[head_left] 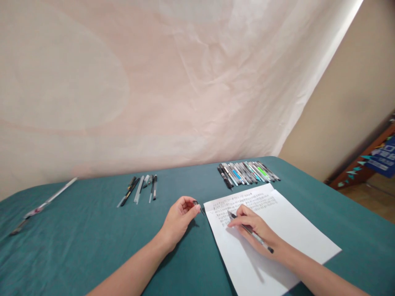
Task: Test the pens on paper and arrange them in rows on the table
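Observation:
My right hand is closed around a pen with a clear barrel and dark ends. Its tip points up and left, above the handwritten lines on a sheet of white paper. The side of that hand is over the paper, with its shadow below. Left of the sheet, my left hand pinches a small black pen cap between thumb and fingers; the fingers partly hide it. Several rows of dark handwriting cover the upper part of the paper.
A tight row of several pens lies behind the paper. Several pens and caps lie at the back left. A long thin strip rests on the far left of the green tablecloth. A pale curtain hangs behind.

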Motion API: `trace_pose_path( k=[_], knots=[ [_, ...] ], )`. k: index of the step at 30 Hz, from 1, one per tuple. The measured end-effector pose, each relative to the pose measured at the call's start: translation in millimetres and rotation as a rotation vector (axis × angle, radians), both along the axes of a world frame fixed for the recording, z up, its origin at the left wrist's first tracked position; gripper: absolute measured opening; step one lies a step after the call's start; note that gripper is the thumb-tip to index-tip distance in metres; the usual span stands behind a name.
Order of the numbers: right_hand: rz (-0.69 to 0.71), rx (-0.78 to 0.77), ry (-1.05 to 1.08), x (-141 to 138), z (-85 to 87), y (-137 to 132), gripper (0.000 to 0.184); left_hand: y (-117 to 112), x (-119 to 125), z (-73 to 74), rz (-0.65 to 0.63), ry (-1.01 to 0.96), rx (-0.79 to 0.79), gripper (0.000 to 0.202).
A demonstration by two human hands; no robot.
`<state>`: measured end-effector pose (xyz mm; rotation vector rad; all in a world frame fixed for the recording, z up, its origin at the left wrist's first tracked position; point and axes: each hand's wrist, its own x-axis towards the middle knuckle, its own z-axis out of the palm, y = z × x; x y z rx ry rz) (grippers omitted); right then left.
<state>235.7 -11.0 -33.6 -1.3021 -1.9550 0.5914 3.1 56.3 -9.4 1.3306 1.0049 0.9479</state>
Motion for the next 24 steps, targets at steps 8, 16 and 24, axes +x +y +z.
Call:
trace_pose_path(
  k=[8, 16, 24],
  knots=[
    [-0.051, -0.027, 0.017, -3, -0.7, 2, 0.022, 0, 0, -1.5, -0.004, 0.000, 0.005, 0.026],
    [-0.123, -0.084, 0.065, -3, 8.1, -1, 0.025, 0, 0, -0.9, 0.000, -0.008, 0.005, 0.026],
    [-0.093, -0.025, 0.007, 0, -3.9, 2, 0.026, 0, 0, -1.1, -0.006, -0.014, -0.002, 0.027]
  ],
)
